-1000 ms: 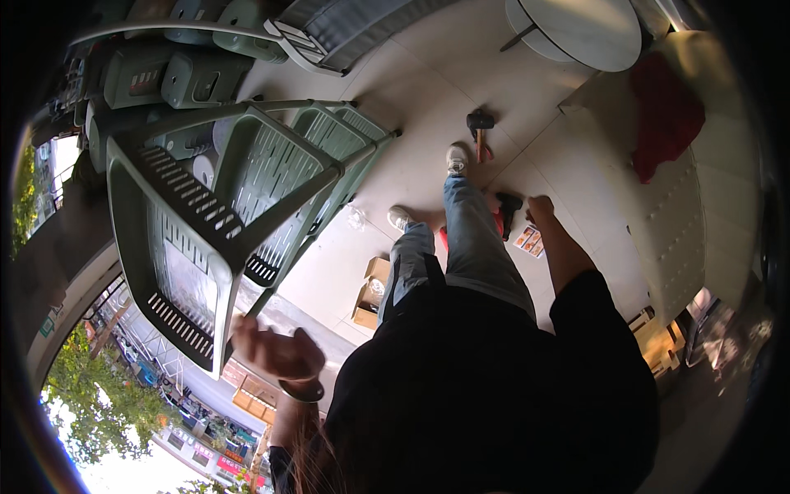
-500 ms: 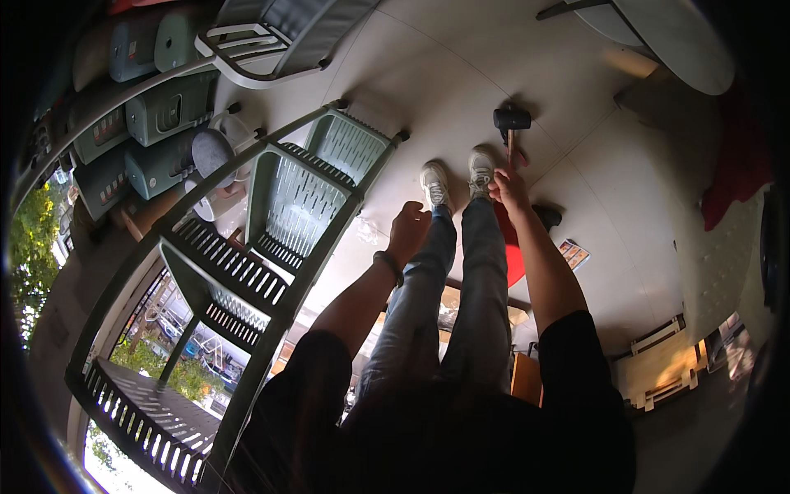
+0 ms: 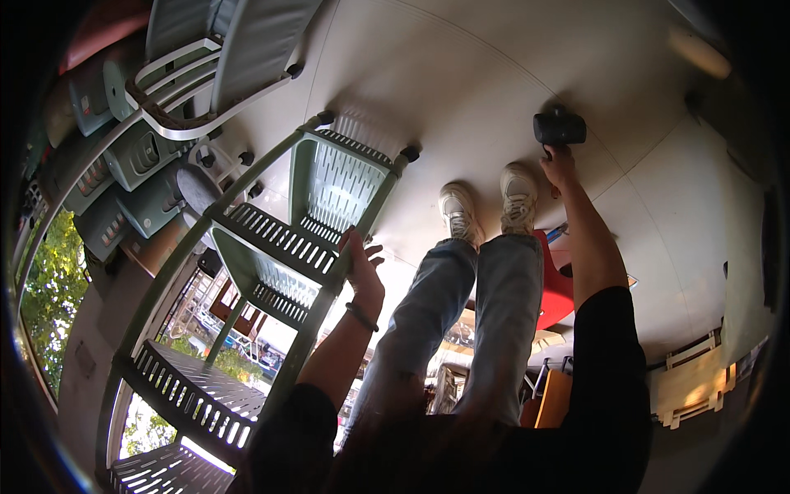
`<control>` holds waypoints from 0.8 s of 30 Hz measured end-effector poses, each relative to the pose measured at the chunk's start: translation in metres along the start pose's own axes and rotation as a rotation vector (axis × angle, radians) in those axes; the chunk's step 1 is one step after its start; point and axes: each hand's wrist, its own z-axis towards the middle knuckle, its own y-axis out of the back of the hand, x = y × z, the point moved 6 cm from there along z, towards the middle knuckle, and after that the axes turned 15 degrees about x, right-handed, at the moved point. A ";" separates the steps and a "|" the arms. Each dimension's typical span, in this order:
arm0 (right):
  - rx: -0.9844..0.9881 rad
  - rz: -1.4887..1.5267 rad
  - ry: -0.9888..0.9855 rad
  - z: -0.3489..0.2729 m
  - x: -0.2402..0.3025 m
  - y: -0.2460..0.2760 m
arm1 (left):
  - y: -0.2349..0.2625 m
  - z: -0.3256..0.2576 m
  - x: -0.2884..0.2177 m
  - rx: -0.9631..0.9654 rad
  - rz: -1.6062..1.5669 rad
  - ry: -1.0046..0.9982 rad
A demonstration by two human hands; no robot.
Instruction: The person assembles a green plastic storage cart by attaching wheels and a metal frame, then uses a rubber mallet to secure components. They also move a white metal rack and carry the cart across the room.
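Note:
A black-headed mallet (image 3: 559, 128) is in my right hand (image 3: 559, 168), whose fingers are closed round the handle just below the head. It hangs over the floor, beyond my right shoe. To the left stands a tall green plastic rack (image 3: 284, 247) with slotted tiers and black feet. My left hand (image 3: 363, 272) is at the rack's near upright, fingers spread and apart. Its fingertips are against or very close to the upright; whether they press on it I cannot tell.
Grey folding chairs (image 3: 255, 62) and green plastic boxes (image 3: 136, 156) stand at the far left. A red object (image 3: 556, 292) lies beside my right leg, and my shoes (image 3: 518, 198) are on the pale floor. A wooden slatted piece (image 3: 693, 380) sits at the lower right.
My left hand has moved left to the rack's upright and its fingers have spread. My right hand and the mallet have shifted right, with the hand now nearer the head. The view has shifted too.

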 end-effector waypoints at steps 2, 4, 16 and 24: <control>-0.070 0.029 -0.120 -0.008 0.004 0.007 | -0.003 0.001 -0.001 -0.026 0.001 -0.024; -0.144 0.093 -0.226 -0.033 0.011 0.021 | -0.006 0.000 -0.005 -0.030 -0.008 -0.051; -0.107 0.664 0.116 -0.388 0.115 0.122 | -0.046 -0.164 -0.042 0.437 0.129 0.022; 0.176 0.645 0.621 -0.639 0.295 0.293 | 0.076 -0.482 -0.255 0.448 0.450 -1.089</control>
